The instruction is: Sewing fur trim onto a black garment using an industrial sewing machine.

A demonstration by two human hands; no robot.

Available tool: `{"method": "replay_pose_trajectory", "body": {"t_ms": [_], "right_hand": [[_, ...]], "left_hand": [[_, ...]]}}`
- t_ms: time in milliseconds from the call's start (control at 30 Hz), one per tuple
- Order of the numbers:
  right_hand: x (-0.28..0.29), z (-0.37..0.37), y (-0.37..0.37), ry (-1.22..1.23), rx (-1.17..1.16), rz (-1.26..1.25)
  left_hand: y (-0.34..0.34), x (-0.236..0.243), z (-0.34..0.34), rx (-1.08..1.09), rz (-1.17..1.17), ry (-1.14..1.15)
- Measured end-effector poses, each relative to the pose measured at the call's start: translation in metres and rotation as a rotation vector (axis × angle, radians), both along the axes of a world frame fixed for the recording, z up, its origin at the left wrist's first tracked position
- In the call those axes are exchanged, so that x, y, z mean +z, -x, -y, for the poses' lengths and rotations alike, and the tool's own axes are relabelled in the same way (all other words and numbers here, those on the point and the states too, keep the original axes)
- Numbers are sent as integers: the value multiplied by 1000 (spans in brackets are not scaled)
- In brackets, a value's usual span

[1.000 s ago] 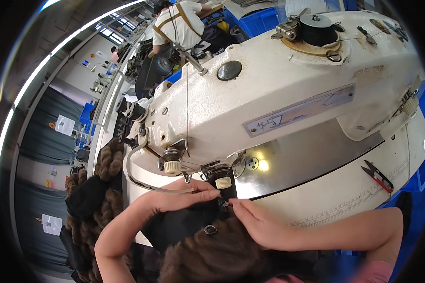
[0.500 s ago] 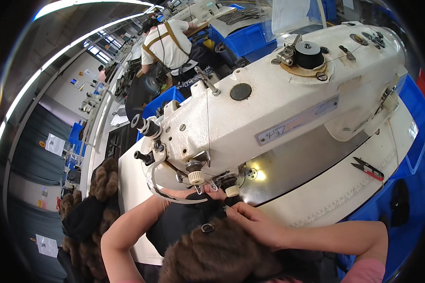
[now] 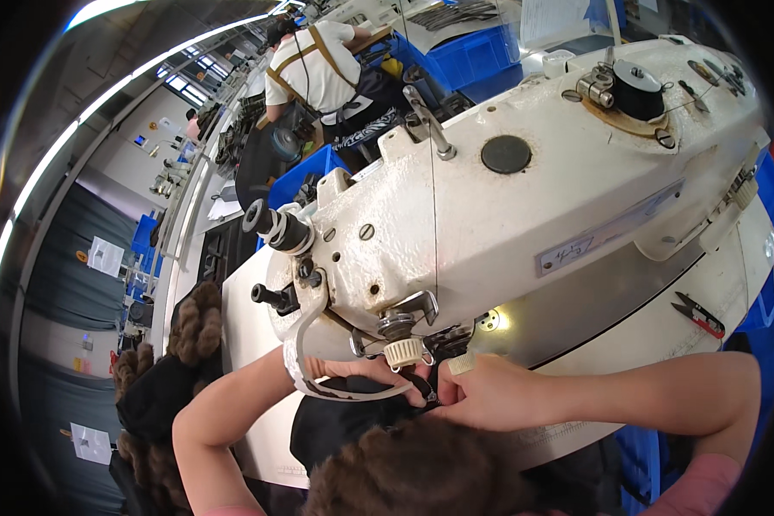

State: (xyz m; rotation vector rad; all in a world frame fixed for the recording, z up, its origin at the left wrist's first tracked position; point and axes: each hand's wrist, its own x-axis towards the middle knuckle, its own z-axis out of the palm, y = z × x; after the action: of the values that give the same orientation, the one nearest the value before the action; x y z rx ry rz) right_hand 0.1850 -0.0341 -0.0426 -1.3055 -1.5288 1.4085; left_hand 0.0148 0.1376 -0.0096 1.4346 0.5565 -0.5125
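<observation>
A white sewing machine (image 3: 482,206) stands across the view in front of me. Under its needle end lies a black fabric piece with brown fur (image 3: 421,473), apparently a fur-trimmed hat. My left hand (image 3: 374,371) reaches behind the curved white guard (image 3: 294,361), its fingers closed on the black cloth beside the presser foot area. Just right of it, my right hand (image 3: 494,396) pinches the same cloth with bent fingers. A small shiny metal bit shows between the fingertips. The needle and the stitching spot are hidden behind the machine head and my hands.
Thread snips (image 3: 698,315) with a red-and-black handle lie on the white table (image 3: 576,404) at right. More fur-and-black pieces (image 3: 159,391) are piled at left. Blue bins (image 3: 473,60) stand behind the machine. Farther off, a person (image 3: 314,69) in a white shirt bends over work.
My view has shifted closer to the machine. My right hand has moved up toward the needle end, and the metal ring on the piece has gone out of sight.
</observation>
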Motion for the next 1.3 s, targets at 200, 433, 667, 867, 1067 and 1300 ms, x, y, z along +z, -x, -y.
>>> {"method": "replay_pose_trajectory", "body": {"t_ms": [200, 433, 667, 867, 1067, 1300], "right_hand": [[4, 28, 12, -173, -178, 29], [-20, 61, 51, -96, -406, -162], [-35, 50, 104, -205, -731, -600], [-32, 34, 59, -212, -474, -321], [-29, 37, 58, -219, -456, -194], [-33, 41, 57, -255, -524, -316]], "left_hand": [[-14, 69, 42, -405, 48, -717], [2, 55, 82, -742, 370, -1658], [24, 47, 69, -353, 395, -1671], [-7, 87, 61, -451, 101, -1000], [-10, 90, 83, -676, -91, -1180], [-24, 94, 74, -747, -48, -1206]]}}
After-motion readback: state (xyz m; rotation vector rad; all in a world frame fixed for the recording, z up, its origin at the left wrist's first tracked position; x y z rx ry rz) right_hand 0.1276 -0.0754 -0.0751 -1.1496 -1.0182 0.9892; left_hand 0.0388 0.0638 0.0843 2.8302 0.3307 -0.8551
